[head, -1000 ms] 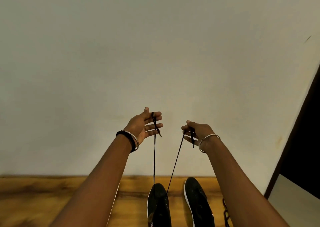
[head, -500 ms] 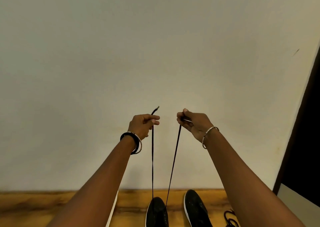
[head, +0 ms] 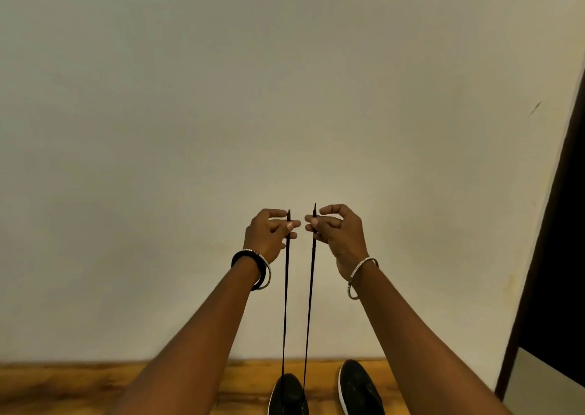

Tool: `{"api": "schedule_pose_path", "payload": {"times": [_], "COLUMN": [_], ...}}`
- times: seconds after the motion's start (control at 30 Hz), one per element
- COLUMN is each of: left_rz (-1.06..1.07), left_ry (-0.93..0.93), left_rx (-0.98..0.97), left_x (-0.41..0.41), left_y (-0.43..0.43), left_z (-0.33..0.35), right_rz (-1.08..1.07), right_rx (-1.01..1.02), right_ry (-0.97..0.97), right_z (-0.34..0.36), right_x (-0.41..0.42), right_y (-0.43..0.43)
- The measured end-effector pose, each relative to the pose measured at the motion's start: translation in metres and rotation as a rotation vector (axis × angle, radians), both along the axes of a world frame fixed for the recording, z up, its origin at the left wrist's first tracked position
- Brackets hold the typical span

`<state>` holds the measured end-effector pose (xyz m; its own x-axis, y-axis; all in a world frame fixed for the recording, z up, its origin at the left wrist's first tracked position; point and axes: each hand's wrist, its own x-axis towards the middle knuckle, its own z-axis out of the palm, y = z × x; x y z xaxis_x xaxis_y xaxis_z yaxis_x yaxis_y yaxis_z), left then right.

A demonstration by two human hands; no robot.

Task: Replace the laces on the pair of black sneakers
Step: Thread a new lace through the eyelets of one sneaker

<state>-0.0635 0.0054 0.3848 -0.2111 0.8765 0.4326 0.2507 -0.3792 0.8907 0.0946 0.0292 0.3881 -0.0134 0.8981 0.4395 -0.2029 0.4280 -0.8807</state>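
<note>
Left hand (head: 269,234) and right hand (head: 338,231) each pinch the lace (head: 310,304), apparently threaded through one sneaker (head: 289,395).

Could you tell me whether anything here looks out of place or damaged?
Nothing much: the left hand and right hand pinch the black lace ends, both strands running taut to one sneaker. Only a small dark scuff on the wall, upper right, stands out.

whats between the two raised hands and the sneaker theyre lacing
In the head view, two taut strands of black lace run from the left hand and right hand down to the sneaker.
</note>
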Motion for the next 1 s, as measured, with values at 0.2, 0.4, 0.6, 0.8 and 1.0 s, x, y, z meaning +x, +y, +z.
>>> {"api": "schedule_pose_path", "payload": {"times": [0.2,0.4,0.6,0.8,1.0], "left_rz": [-0.022,-0.022,0.0,-0.02,-0.044], "left_ry": [-0.003,-0.109,-0.097,-0.101,-0.144], "left_rx": [0.013,-0.008,-0.058,-0.092,-0.101], "left_x": [0.004,0.009,0.011,0.012,0.015], "left_y": [0.002,0.002,0.006,0.008,0.011], "left_z": [0.005,0.006,0.009,0.009,0.007], "right_rz": [-0.057,-0.066,-0.071,-0.08,-0.091], "right_rx": [-0.003,0.009,-0.021,-0.043,-0.078], "right_ry": [-0.02,-0.002,0.034,0.05,0.025], "right_z": [0.002,0.005,0.009,0.011,0.015], "right_x": [-0.007,-0.005,0.001,0.004,0.002], "right_y": [0.001,0.001,0.004,0.007,0.008]}}
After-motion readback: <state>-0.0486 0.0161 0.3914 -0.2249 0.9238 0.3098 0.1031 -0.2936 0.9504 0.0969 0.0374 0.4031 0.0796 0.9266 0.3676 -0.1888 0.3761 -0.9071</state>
